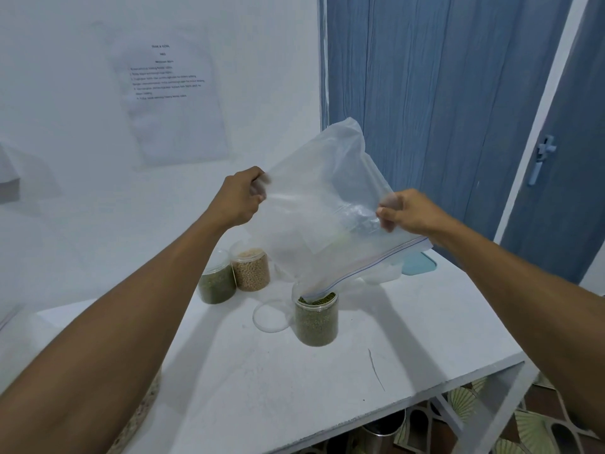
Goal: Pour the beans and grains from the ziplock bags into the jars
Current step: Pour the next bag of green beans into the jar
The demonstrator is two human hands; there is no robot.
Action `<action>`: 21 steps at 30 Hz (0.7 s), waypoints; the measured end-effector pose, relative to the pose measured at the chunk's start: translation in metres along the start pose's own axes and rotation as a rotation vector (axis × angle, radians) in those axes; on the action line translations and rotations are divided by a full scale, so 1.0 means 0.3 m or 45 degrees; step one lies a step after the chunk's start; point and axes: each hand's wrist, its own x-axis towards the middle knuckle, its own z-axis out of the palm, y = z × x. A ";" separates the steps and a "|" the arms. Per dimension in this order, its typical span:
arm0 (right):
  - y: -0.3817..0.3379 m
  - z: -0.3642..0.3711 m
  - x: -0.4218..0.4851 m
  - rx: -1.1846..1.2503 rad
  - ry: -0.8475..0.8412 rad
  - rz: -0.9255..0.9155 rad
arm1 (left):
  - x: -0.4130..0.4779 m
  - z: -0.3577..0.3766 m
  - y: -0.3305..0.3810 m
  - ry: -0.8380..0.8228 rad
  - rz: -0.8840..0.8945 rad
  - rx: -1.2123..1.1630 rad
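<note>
I hold the ziplock bag (pixel 320 204) up in the air over the table (pixel 425 339), one hand on each side. My left hand (pixel 240 199) pinches the bag's upper left edge, fingers curled around the plastic. My right hand (pixel 404 211) pinches the right side a little lower, thumb and fingers closed on the film just above the zip strip. The fingertips of both hands are blurred, so I cannot tell exactly how each finger lies.

The bag is turned over and tilted. Its closed bottom points up towards the blue door (pixel 425 93), and its zip edge, with the red and blue line, runs down to the left. The lowest corner of that edge dips into the mouth of the open jar (pixel 316 322). The plastic is clear and slack.

The open jar stands upright near the middle of the table, filled with green beans almost to the rim. Its clear lid (pixel 270 316) lies flat on the table, just beside the jar on its left.

Further back, by the wall, two more jars stand touching: one with green beans (pixel 217 283) on the left, one with tan grains (pixel 251 270) on the right. Behind the bag's zip edge lie some crumpled clear plastic (pixel 383 273) and a teal lid (pixel 420 263). A printed sheet (pixel 170 93) hangs on the white wall.
</note>
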 end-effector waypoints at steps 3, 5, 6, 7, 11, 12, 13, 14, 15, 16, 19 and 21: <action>-0.006 -0.001 0.002 -0.005 0.007 0.014 | -0.006 0.007 -0.005 -0.010 0.000 0.022; -0.016 0.000 0.002 -0.028 0.002 0.007 | -0.010 0.009 -0.010 -0.024 -0.005 0.029; -0.020 0.001 0.002 -0.040 -0.006 -0.002 | -0.013 0.009 -0.012 -0.031 -0.010 0.029; -0.021 0.002 0.002 -0.047 -0.009 -0.009 | -0.014 0.009 -0.014 -0.035 -0.015 0.029; -0.023 0.006 0.005 -0.045 -0.022 -0.017 | -0.021 0.000 -0.021 -0.046 -0.036 0.032; -0.023 0.007 0.006 -0.057 -0.025 -0.026 | -0.022 -0.003 -0.024 -0.054 -0.046 0.034; -0.023 0.008 0.008 -0.060 -0.029 -0.033 | -0.024 -0.007 -0.027 -0.062 -0.058 0.033; -0.026 0.009 0.010 -0.052 -0.031 -0.042 | -0.027 -0.011 -0.029 -0.068 -0.072 0.031; -0.033 0.009 0.011 -0.039 -0.028 -0.051 | -0.030 -0.014 -0.032 -0.075 -0.082 0.029; -0.042 0.011 0.014 -0.027 -0.022 -0.061 | -0.035 -0.016 -0.034 -0.085 -0.089 0.029; -0.083 0.021 0.025 -0.065 -0.029 -0.105 | -0.055 -0.023 -0.048 -0.104 -0.111 -0.039; -0.127 0.028 0.033 -0.126 -0.046 -0.155 | -0.072 -0.042 -0.057 -0.080 -0.143 -0.204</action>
